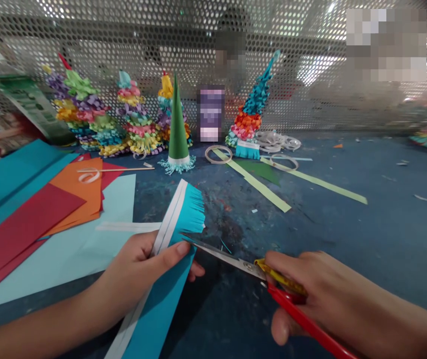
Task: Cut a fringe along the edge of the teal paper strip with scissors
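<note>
Teal paper strip (161, 304) pinched in the left hand (134, 271), scissors (228, 259) at its edge

Held just above the blue tabletop (348, 224) by the left thumb (178, 248) and fingers; right fingers (303, 269) curl shut around the red handles (303, 319). With the blades this close, a slip could nick that thumb or sever the fringe (193, 214).

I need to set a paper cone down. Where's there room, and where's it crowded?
Widest patch: speckled blue tabletop right of the pale green paper strip, above the right hand, with few scraps. Smaller patch: between the fringed turquoise paper and that strip. Crowded: the back, with curled-paper trees, and the left, with stacked coloured sheets.
</note>
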Demonstrator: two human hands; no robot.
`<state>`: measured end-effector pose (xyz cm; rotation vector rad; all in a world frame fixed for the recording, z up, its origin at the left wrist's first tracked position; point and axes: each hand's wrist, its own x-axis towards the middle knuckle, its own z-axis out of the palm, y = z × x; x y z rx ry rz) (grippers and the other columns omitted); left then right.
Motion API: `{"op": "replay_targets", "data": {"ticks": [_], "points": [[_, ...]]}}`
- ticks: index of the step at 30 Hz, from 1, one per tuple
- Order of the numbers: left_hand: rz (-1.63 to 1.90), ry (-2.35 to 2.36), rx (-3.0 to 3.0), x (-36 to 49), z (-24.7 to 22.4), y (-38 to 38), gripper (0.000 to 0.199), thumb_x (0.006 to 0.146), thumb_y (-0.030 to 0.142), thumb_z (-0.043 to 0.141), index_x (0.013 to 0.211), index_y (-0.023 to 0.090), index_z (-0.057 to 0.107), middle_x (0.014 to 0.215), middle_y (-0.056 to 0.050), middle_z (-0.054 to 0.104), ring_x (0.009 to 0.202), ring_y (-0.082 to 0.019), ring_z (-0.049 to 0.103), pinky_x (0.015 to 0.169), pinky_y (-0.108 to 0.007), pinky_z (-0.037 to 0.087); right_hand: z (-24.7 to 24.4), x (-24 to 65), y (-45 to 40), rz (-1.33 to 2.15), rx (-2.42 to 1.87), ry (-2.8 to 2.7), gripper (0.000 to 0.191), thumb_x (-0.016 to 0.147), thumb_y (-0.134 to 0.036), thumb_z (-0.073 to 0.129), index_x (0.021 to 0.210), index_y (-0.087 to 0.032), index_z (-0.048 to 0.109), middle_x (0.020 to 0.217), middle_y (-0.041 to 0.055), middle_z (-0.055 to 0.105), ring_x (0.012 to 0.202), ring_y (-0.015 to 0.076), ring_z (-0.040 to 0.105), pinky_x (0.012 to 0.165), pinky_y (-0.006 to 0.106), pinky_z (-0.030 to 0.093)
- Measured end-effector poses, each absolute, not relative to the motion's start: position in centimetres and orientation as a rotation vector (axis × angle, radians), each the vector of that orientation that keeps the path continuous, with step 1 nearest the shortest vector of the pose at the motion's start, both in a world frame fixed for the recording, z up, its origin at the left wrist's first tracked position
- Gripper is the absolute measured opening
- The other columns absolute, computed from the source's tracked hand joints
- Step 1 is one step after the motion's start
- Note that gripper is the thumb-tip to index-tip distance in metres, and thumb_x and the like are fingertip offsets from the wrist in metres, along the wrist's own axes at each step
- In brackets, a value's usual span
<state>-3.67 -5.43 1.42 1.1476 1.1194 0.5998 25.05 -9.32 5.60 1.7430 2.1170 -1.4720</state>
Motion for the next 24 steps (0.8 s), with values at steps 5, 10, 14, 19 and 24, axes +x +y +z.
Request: {"op": "replay_targets", "data": {"ticks": [5,10,14,19,24], "points": [[0.598,1.122,1.134,-3.64,1.38,-5.41,0.037,0.089,0.057,0.081,0.075,0.024,0.085,0.079,-0.004,0.087,0.073,-0.019,0.078,0.067,-0.023,0.058,5.28,25.08,-9.31,-1.483,1.702,2.186,0.027,0.089,-0.003,0.057,0.080,-0.028,0.056,0.079,-0.0128,0.087,0.071,0.0159,0.079,0.064,0.022,0.048],[0.595,1.083,1.095,-3.61,1.51,-5.43,0.035,0.090,0.053,0.081,0.074,0.023,0.084,0.077,-0.003,0.087,0.073,-0.019,0.078,0.068,-0.022,0.058,5.35,25.18,-9.23,-1.495,1.737,2.135,0.024,0.089,-0.010,0.062,0.077,-0.028,0.053,0.076,-0.0137,0.086,0.066,0.0149,0.077,0.059,0.021,0.045],[0.530,1.117,1.100,-3.63,1.69,-5.39,0.038,0.091,0.053,0.079,0.072,0.022,0.084,0.076,-0.004,0.086,0.071,-0.019,0.077,0.066,-0.022,0.057,5.59,25.03,-9.42,-1.431,1.769,2.064,0.027,0.085,-0.027,0.075,0.075,-0.029,0.050,0.070,-0.0103,0.084,0.060,0.0182,0.075,0.056,0.024,0.044],[0.507,1.121,1.108,-3.42,1.88,-5.55,0.035,0.090,0.050,0.078,0.069,0.022,0.084,0.074,-0.003,0.086,0.068,-0.019,0.075,0.064,-0.022,0.055,5.43,25.08,-9.53,-1.373,1.759,2.088,0.024,0.085,-0.029,0.075,0.079,-0.029,0.051,0.075,-0.0073,0.086,0.061,0.0205,0.075,0.058,0.026,0.045],[0.489,1.105,1.145,-3.54,1.92,-5.56,0.036,0.091,0.050,0.077,0.069,0.023,0.085,0.074,-0.002,0.085,0.071,-0.018,0.075,0.067,-0.021,0.054,4.99,25.51,-9.25,-1.521,1.642,2.190,0.016,0.096,-0.020,0.056,0.084,-0.030,0.054,0.085,-0.0095,0.088,0.074,0.0174,0.079,0.069,0.024,0.050]]}}
